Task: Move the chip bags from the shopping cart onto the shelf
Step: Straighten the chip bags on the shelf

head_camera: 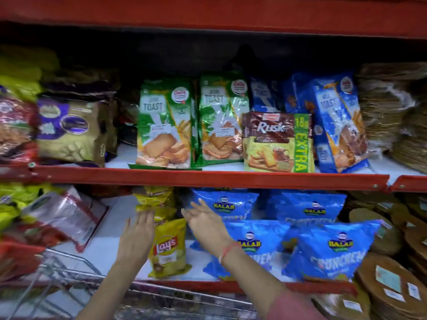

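On the lower shelf (pixel 111 229), both hands sit either side of a row of yellow Lay's bags (pixel 167 248). Left hand (pixel 138 232) is flat and open, fingers spread, fingertips against the left edge of the row. Right hand (pixel 203 221) is open too, palm facing the row from the right, not closed on anything. Hands are apart, with the bags between them. Motion blur, so I can't tell if the right palm actually touches the bags.

Step, my read: the placing stage, with the yellow bags on the shelf getting squared up or pushed back. Next move probably calls for a light two-sided squeeze to keep them upright, then a reach back down to the shopping cart (pixel 69 271), whose wire rim shows at bottom left. What's in the cart isn't visible.

Materials: chip bags are glossy film, air-puffed, soft and slippery, so they tip easily. Blue Balaji bags (pixel 332 248) just beside on the right are the same pillow shape, leaning in a stack. Shelf deck is smooth white with a red metal lip. The shelf above holds stiffer toast packs (pixel 165 125).
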Available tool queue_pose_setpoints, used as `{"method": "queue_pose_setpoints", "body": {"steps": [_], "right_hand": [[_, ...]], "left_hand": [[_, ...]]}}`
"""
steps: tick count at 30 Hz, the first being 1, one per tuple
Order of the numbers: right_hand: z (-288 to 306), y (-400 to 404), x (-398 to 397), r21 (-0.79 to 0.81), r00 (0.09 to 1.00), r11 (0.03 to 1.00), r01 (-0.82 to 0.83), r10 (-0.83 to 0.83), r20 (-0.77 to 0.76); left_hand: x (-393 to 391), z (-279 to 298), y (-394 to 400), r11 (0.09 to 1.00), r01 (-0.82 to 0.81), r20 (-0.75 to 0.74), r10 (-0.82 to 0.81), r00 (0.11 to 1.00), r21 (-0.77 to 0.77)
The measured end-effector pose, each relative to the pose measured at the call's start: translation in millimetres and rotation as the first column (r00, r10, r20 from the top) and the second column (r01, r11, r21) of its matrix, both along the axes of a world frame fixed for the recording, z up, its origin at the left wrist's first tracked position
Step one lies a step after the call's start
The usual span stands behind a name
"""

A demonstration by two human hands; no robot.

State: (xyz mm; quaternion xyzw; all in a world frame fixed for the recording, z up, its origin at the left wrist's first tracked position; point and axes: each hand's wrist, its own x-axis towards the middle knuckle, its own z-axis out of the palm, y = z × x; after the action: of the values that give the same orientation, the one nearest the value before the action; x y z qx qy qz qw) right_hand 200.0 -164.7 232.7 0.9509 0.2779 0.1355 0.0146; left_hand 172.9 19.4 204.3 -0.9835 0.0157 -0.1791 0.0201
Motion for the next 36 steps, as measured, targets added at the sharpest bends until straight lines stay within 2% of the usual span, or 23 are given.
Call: {"method": "queue_pose_setpoints", "body": {"steps": [2, 5, 10, 15, 17, 19, 21, 23, 27, 28, 30, 33, 36], "right_hand": [[-13.0, 23.4, 10.9, -0.119, 0.992, 0.993, 0.006, -0.020, -0.124], [-22.2, 38.8, 15.9, -0.236, 0.990, 0.968, 0.083, -0.107, -0.093], [-21.9, 64.1, -0.6, -0.184, 0.995, 0.978, 0.097, -0.101, -0.016], [-18.8, 79.8, -3.4, -0.193, 0.993, 0.978, 0.080, -0.095, -0.071], [-25.2, 72.2, 1.3, -0.142, 0.992, 0.987, 0.074, -0.088, -0.093], [-29.5, 58.0, -0.6, -0.047, 0.996, 0.997, 0.054, -0.057, -0.069], [-31.3, 38.7, -4.7, 0.034, 0.998, 0.998, 0.055, -0.054, -0.019], [-32.7, 10.6, -8.5, 0.097, 0.999, 0.994, 0.040, -0.042, 0.021], [-26.9, -61.2, -17.0, 0.129, 0.985, 0.983, 0.131, -0.144, 0.093], [-26.1, -79.8, -18.6, 0.123, 0.980, 0.980, 0.156, -0.169, 0.101], [-25.3, -114.8, -19.8, 0.102, 0.971, 0.973, 0.209, -0.219, 0.093], [-23.9, -161.0, -22.3, 0.103, 0.957, 0.958, 0.269, -0.278, 0.088], [-31.9, -189.0, -23.3, 0.070, 0.959, 0.966, 0.248, -0.255, 0.126]], "left_hand": [[4.6, 0.3, 12.7, 0.996, -0.042, -0.069, 0.048, 0.996, 0.074], [8.4, -0.7, 29.6, 0.993, 0.021, -0.201, 0.003, 0.980, 0.118], [13.5, 5.3, 61.9, 0.996, 0.067, -0.185, -0.054, 0.981, 0.066], [13.7, 7.6, 74.9, 0.985, 0.071, -0.146, -0.047, 0.988, 0.160], [15.9, 1.6, 73.8, 0.984, 0.072, -0.118, -0.053, 0.992, 0.161], [16.3, -1.9, 65.8, 0.983, 0.083, -0.102, -0.066, 0.993, 0.165], [13.8, 0.3, 48.6, 0.987, 0.127, -0.071, -0.121, 0.990, 0.096], [10.5, 7.4, 20.8, 0.981, 0.191, 0.028, -0.191, 0.981, 0.017], [11.8, 23.6, -44.2, 0.931, 0.344, 0.061, -0.339, 0.939, -0.119], [15.1, 25.4, -60.1, 0.917, 0.369, 0.045, -0.366, 0.929, -0.150], [21.3, 27.6, -87.1, 0.902, 0.375, -0.081, -0.399, 0.913, -0.214], [29.1, 21.6, -111.0, 0.913, 0.384, -0.161, -0.404, 0.901, -0.141], [30.2, 15.5, -118.8, 0.929, 0.360, -0.189, -0.371, 0.909, -0.090]]}}
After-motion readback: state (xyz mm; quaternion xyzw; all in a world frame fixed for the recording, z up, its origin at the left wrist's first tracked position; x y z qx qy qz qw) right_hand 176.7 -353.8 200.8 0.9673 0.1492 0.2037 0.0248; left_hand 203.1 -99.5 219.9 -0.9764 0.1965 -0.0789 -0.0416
